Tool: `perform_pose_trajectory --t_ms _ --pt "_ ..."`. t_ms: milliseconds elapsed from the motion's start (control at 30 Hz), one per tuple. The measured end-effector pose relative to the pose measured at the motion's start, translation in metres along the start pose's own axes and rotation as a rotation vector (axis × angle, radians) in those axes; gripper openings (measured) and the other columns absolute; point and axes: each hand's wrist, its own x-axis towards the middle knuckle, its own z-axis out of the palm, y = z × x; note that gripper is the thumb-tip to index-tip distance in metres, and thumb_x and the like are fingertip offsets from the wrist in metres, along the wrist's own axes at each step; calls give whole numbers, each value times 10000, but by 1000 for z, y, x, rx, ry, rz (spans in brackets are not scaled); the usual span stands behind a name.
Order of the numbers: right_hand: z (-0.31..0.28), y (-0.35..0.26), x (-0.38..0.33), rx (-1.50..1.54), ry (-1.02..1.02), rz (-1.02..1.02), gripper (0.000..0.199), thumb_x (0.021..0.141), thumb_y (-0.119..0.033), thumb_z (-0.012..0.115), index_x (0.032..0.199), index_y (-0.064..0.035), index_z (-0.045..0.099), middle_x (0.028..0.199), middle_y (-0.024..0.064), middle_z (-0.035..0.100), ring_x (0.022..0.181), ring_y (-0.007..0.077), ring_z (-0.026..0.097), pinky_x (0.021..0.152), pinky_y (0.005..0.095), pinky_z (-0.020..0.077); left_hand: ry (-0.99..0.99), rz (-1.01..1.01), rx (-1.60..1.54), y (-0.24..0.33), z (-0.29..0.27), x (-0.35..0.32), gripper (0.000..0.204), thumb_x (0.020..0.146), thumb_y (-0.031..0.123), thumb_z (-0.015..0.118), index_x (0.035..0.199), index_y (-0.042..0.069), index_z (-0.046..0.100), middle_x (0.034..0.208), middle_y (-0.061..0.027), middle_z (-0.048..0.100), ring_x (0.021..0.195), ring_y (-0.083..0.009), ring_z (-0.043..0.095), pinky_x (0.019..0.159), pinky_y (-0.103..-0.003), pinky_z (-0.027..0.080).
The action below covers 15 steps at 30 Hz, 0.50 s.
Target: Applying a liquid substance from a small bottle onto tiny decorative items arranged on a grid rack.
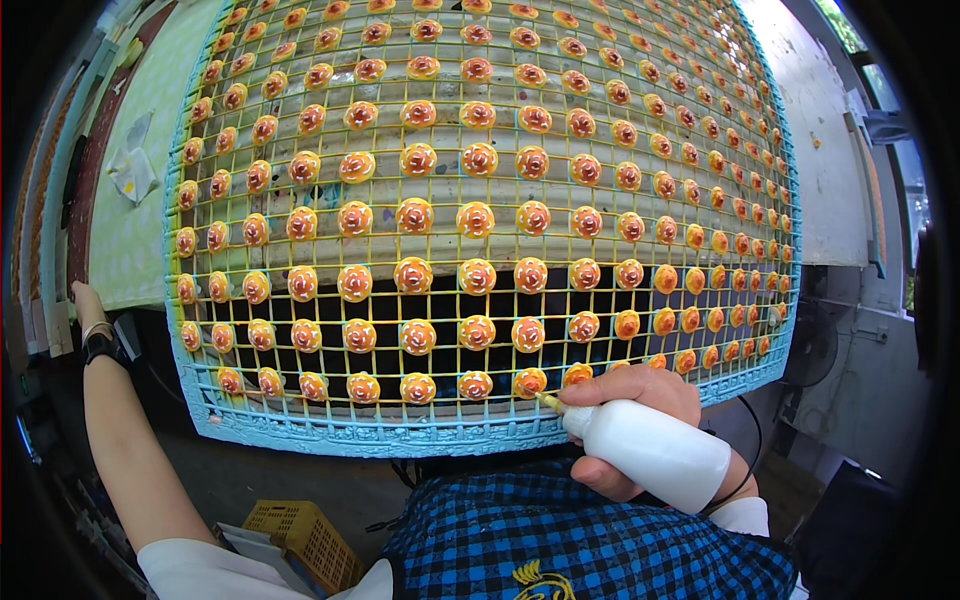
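The right hand (660,388) grasps a white plastic squeeze bottle (655,452).
Its yellow nozzle (550,402) points at an orange domed rosette (529,381) in the blue-rimmed wire rack's (330,438) near row; the left hand (87,303) is beside the pale-green worktop (118,265), grip unclear.

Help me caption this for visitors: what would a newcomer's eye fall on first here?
Rows of round orange pieces catch the eye first, spread over a blue-edged grid filling most of the view. Next comes the white squeeze bottle, lower right, in the right hand, its tip near the closest row.
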Motion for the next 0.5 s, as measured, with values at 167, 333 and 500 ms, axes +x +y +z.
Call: perform_pose_trajectory --t_ms 167,333,500 --pt "2 6 0 -39 -31 -68 443 703 -390 634 879 4 535 649 44 562 497 141 542 458 231 430 -15 -7 -4 0 7 1 708 780 488 233 1216 -59 338 1287 -228 296 1198 -329 286 972 -370 226" --pt "1 1 0 -17 -12 -31 394 659 -351 691 809 -2 586 691 70 591 516 161 575 443 211 444 -54 49 -14 -5 7 14 693 783 470 231 1199 -70 355 1267 -232 325 1190 -323 302 962 -368 239" --pt "-1 4 -1 -40 -25 -88 401 662 -362 685 812 -5 583 678 67 587 505 154 567 427 209 430 -51 68 -14 -8 0 21 699 786 473 233 1192 -83 354 1265 -238 323 1186 -322 306 963 -361 238"
